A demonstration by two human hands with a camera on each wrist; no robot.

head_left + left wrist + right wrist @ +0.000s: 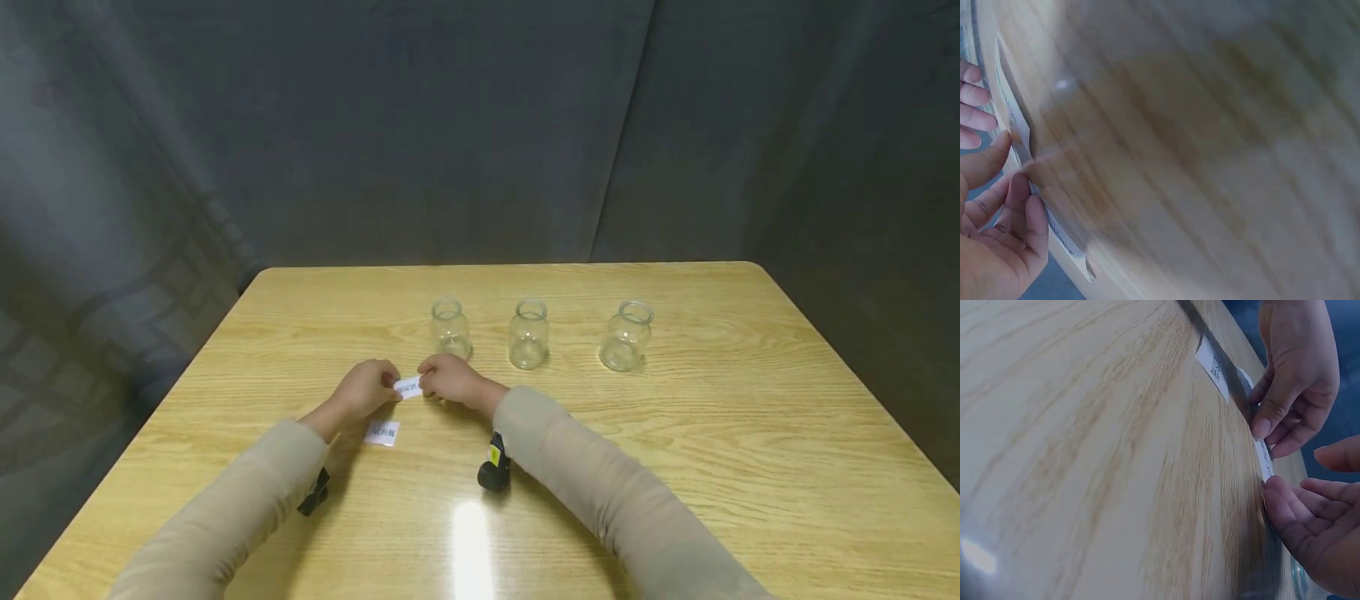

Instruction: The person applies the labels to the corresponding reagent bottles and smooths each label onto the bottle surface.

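Observation:
A small white paper label [409, 387] with dark printed characters is held between both hands, a little in front of the leftmost glass jar [451, 335]. My left hand [366, 387] pinches its left end. Fingers of my right hand [452, 377] grip the opposite end and cover part of the print. In the right wrist view, the right fingertips [1279, 494] are at the label's lower end, while the left hand [1300, 381] holds it farther up. Closer to me, a second printed label [382, 433] lies on the wooden table [720, 467].
Two more open glass jars, a middle one [528, 337] and a right one [626, 337], stand in a row with the leftmost. Dark grey curtains [450, 125] hang behind the table's far edge. Black wrist cameras hang under both sleeves.

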